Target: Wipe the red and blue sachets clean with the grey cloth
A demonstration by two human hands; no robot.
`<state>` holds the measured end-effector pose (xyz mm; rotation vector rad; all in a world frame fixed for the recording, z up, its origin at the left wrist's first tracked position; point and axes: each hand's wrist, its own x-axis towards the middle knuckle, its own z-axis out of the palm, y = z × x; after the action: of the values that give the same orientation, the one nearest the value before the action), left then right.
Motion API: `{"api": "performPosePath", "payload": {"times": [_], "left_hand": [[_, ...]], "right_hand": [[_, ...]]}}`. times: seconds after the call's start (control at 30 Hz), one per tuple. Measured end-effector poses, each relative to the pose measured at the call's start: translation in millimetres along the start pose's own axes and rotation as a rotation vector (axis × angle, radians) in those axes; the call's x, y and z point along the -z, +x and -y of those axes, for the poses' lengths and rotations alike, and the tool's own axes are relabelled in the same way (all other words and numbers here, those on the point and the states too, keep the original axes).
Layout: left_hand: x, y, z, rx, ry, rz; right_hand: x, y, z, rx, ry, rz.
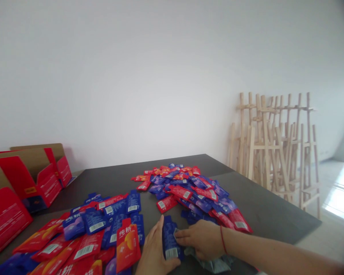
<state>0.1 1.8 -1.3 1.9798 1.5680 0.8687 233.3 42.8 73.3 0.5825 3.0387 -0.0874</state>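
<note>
A blue pouch (171, 238) with a white barcode label lies on the dark table in front of me. My left hand (154, 250) grips it along its left side and lower edge, fingers on the side and thumb near the barcode. From the right, my right hand (202, 238) presses a crumpled grey cloth (215, 264) onto the pouch's right edge. Part of the cloth is hidden under that hand. A red cord circles the right wrist. Just left of my left hand is a red pouch (128, 244) with an orange fruit picture.
Red and blue pouches lie in a near-left pile (97, 221) and a larger pile (189, 187) reaching back along the table (111, 179). Red cardboard display boxes (25, 175) stand at the left. Wooden easels (265, 145) stand beyond the table's right edge, near the white wall.
</note>
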Motion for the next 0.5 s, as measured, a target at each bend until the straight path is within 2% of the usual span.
{"api": "performPosePath", "payload": {"times": [0.17, 0.3, 0.37, 0.5], "left_hand": [[2.5, 2, 26, -0.040, -0.125, 0.031], [-7.9, 1, 42, -0.156, 0.006, -0.020], [-14.1, 0, 43, -0.167, 0.080, -0.035], [-16.9, -1, 35, -0.126, 0.133, -0.078]], "right_hand": [[-5, 5, 9, 0.102, -0.025, 0.017], [-1, 11, 18, 0.178, -0.088, 0.002], [8, 16, 19, 0.102, -0.085, -0.033], [26, 24, 12, -0.246, -0.029, -0.162]]}}
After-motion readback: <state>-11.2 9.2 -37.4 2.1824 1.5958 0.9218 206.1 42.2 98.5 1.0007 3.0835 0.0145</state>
